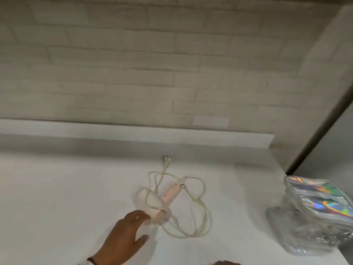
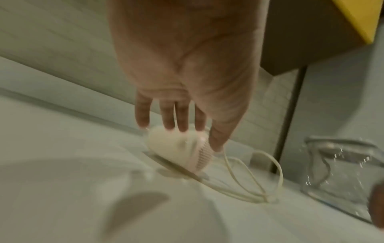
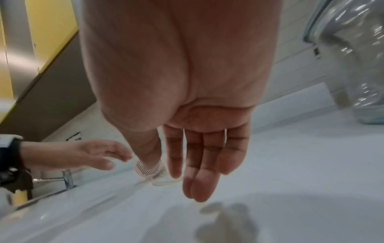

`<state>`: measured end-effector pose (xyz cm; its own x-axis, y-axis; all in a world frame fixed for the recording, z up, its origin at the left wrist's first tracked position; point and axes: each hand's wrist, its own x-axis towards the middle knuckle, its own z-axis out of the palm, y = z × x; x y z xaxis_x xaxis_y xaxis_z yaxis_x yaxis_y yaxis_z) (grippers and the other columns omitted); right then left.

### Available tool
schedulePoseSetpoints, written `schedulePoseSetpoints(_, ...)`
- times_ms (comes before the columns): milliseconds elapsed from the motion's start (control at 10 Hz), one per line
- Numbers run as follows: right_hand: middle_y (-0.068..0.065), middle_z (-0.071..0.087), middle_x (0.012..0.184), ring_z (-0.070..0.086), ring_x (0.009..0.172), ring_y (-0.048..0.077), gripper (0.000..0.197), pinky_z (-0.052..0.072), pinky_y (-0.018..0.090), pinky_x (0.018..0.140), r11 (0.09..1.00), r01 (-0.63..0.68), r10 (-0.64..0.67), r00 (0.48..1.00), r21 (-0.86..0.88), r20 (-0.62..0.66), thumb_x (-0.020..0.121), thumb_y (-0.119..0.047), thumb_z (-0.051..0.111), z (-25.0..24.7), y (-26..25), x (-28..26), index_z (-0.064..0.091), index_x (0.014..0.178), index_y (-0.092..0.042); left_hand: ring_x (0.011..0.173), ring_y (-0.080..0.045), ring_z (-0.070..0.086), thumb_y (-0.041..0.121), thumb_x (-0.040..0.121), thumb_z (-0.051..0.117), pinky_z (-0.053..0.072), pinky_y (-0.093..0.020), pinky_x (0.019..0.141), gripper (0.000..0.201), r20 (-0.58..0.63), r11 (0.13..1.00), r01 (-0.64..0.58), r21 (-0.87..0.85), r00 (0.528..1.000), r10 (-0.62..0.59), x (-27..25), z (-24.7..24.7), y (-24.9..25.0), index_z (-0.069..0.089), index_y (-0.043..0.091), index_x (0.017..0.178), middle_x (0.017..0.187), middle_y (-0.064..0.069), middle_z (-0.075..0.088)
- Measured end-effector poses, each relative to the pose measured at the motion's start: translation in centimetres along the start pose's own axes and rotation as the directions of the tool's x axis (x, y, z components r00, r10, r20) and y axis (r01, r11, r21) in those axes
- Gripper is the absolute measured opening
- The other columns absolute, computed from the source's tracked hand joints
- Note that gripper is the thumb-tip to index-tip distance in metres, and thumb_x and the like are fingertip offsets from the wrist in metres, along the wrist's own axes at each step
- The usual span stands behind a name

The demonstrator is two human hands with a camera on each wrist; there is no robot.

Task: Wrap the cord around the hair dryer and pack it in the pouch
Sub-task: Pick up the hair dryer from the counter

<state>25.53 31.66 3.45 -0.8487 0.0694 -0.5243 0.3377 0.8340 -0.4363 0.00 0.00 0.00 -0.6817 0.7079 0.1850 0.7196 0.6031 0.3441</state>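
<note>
The left hand (image 1: 124, 234) reaches with fingers spread, its fingertips at the hair dryer (image 1: 154, 205); the right hand (image 3: 187, 98) hangs flat, holding nothing. Loose cord (image 1: 200, 213) sprawls on the worktop (image 1: 66, 197), the pouch (image 1: 315, 211) well right.

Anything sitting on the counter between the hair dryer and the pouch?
Only loose loops of the cord, trailing right of the hair dryer. Past them the counter is bare up to the pouch, shown in the head view.
</note>
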Motion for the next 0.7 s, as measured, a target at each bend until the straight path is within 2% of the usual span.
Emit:
schedulePoseSetpoints(100, -0.002, 0.045, 0.141, 0.043, 0.128, 0.009, 0.043, 0.029, 0.022, 0.107, 0.998, 0.023, -0.024, 0.999, 0.053, 0.021, 0.102, -0.032, 0.036, 0.9, -2.4, 2.5, 0.037, 0.144, -0.023, 0.114, -0.015, 0.047, 0.046, 0.042, 0.083, 0.053, -0.039, 0.083, 0.084, 0.094, 0.978, -0.091, 0.189, 0.993, 0.074, 3.4, 0.8, 1.8, 0.056, 0.028, 0.119, 0.122, 0.006, 0.053)
schedulePoseSetpoints(200, -0.018, 0.053, 0.101, 0.051, 0.098, -0.002, 0.038, 0.036, 0.014, 0.097, 0.987, 0.155, -0.143, 0.965, 0.038, -0.221, 0.096, -0.045, 0.046, -1.6, -9.4, 4.6, 0.054, 0.130, -0.031, 0.105, -0.023, 0.054, 0.046, 0.027, 0.086, 0.052, -0.049, 0.081, 0.094, 0.186, 0.943, -0.086, 0.322, 0.982, 0.026, 5.8, 1.0, 2.7, 0.061, 0.021, 0.114, 0.114, 0.000, 0.058)
schedulePoseSetpoints(300, -0.027, 0.048, 0.079, 0.051, 0.087, -0.008, 0.034, 0.040, 0.011, 0.088, 0.985, 0.167, -0.151, 0.949, 0.035, -0.277, 0.091, -0.049, 0.049, -2.0, -9.7, 5.1, 0.060, 0.120, -0.034, 0.097, -0.028, 0.063, 0.041, 0.017, 0.089, 0.054, -0.051, 0.066, 0.092, 0.306, 0.909, -0.083, 0.409, 0.951, -0.050, 7.2, 0.9, 2.9, 0.066, 0.019, 0.103, 0.108, -0.002, 0.064)
schedulePoseSetpoints(400, -0.025, 0.053, 0.086, 0.053, 0.087, -0.005, 0.034, 0.042, 0.012, 0.084, 0.975, 0.220, -0.211, 0.918, -0.011, -0.334, 0.092, -0.048, 0.050, -2.7, -10.0, 5.8, 0.059, 0.121, -0.035, 0.098, -0.025, 0.066, 0.028, 0.023, 0.087, 0.055, -0.042, 0.052, 0.084, 0.301, 0.935, -0.090, 0.342, 0.953, -0.018, 7.6, 0.9, 2.4, 0.064, 0.022, 0.104, 0.108, 0.001, 0.067)
schedulePoseSetpoints(500, -0.012, 0.051, 0.127, 0.051, 0.117, 0.007, 0.044, 0.037, 0.017, 0.093, 0.958, 0.273, -0.287, 0.887, -0.090, -0.362, 0.094, -0.039, 0.049, -3.8, -10.7, 6.4, 0.045, 0.137, -0.032, 0.105, -0.014, 0.061, 0.037, 0.047, 0.070, 0.053, -0.026, 0.062, 0.072, 0.269, 0.986, -0.097, 0.132, 0.961, 0.058, 6.5, -1.1, 3.2, 0.055, 0.027, 0.117, 0.116, 0.010, 0.061)
schedulePoseSetpoints(600, -0.007, 0.027, 0.154, 0.024, 0.143, 0.014, 0.064, 0.021, 0.025, 0.113, 0.946, 0.260, -0.317, 0.863, -0.192, -0.393, 0.093, -0.029, 0.052, -4.7, -11.7, 7.4, 0.023, 0.149, -0.029, 0.110, 0.002, 0.053, 0.042, 0.059, 0.063, 0.049, -0.015, 0.079, 0.071, 0.211, 0.993, -0.069, -0.092, 0.974, 0.087, 4.5, -4.0, 5.4, 0.049, 0.037, 0.128, 0.127, 0.024, 0.051)
schedulePoseSetpoints(700, -0.004, 0.027, 0.155, 0.015, 0.147, 0.018, 0.064, 0.015, 0.034, 0.116, 0.930, 0.266, -0.355, 0.823, -0.253, -0.444, 0.090, -0.023, 0.055, -5.2, -12.4, 8.2, 0.027, 0.148, -0.025, 0.099, 0.006, 0.055, 0.033, 0.059, 0.071, 0.052, -0.016, 0.075, 0.067, 0.212, 0.931, -0.013, -0.364, 0.973, 0.096, 3.1, -7.9, 7.9, 0.049, 0.046, 0.121, 0.116, 0.031, 0.053)
